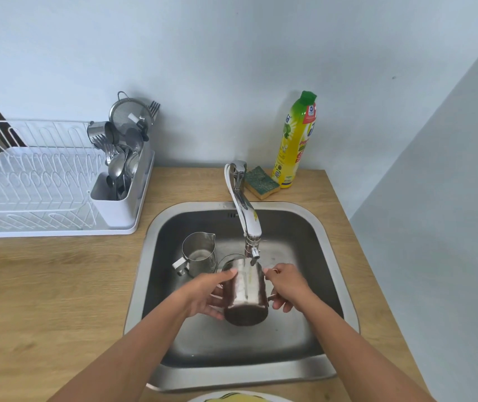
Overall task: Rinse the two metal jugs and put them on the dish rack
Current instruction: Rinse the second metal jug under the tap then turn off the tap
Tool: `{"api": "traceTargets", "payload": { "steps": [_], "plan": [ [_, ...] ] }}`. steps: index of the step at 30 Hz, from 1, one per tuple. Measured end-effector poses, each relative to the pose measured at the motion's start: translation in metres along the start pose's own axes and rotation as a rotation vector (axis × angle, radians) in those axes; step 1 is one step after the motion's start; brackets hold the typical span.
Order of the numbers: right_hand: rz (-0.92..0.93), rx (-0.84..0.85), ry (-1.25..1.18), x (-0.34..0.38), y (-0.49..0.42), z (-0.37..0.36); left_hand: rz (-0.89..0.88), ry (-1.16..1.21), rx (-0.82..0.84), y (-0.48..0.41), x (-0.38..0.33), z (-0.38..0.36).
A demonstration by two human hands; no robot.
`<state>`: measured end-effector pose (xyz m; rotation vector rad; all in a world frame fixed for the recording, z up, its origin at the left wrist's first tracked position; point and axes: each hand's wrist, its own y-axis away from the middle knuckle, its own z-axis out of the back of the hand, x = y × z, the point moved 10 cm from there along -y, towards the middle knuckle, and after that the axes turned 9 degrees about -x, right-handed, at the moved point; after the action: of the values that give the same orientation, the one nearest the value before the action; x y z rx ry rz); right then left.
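Note:
Both my hands hold a metal jug [246, 294] tilted under the tap [248, 221], its mouth turned away from me and its base toward me. A thin stream of water falls onto its side. My left hand [206, 294] grips the jug's left side. My right hand [285, 285] is on its right side, at the handle. A second metal jug [198, 253] stands upright in the sink [330, 256] to the left of the tap, spout pointing back. The white dish rack [34, 181] sits on the counter at the left.
The rack's cutlery holder [116, 198] is full of spoons, forks, a strainer and a steel cup. A green-and-yellow sponge [262, 182] and a yellow dish soap bottle [294, 140] stand behind the sink. A plate rim [237, 397] shows at the bottom edge. A wall closes the right side.

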<state>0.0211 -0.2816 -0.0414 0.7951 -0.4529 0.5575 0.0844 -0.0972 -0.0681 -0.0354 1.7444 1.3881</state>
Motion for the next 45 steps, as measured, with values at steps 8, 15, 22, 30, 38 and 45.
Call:
{"api": "traceTargets", "payload": {
  "steps": [8,15,22,30,38,45],
  "plan": [
    [0.112,-0.070,0.198,0.005,0.021,0.015,-0.028,-0.022,0.156,-0.009,0.017,-0.017],
    [0.214,-0.204,0.302,0.005,0.028,0.034,-0.076,-0.032,0.244,-0.008,0.014,-0.043],
    [0.300,-0.247,0.170,0.007,0.030,0.041,-0.280,0.060,0.062,-0.014,-0.011,-0.037],
    [0.387,-0.222,-0.090,0.010,0.024,0.033,-0.598,-0.097,-0.205,0.005,-0.049,-0.016],
    [0.310,-0.169,-0.302,0.003,0.011,0.017,-0.787,-0.426,-0.468,0.031,-0.069,0.001],
    [0.244,-0.011,-0.505,0.003,0.006,-0.011,-0.875,-0.663,-0.571,0.057,-0.080,0.002]
  ]
}}
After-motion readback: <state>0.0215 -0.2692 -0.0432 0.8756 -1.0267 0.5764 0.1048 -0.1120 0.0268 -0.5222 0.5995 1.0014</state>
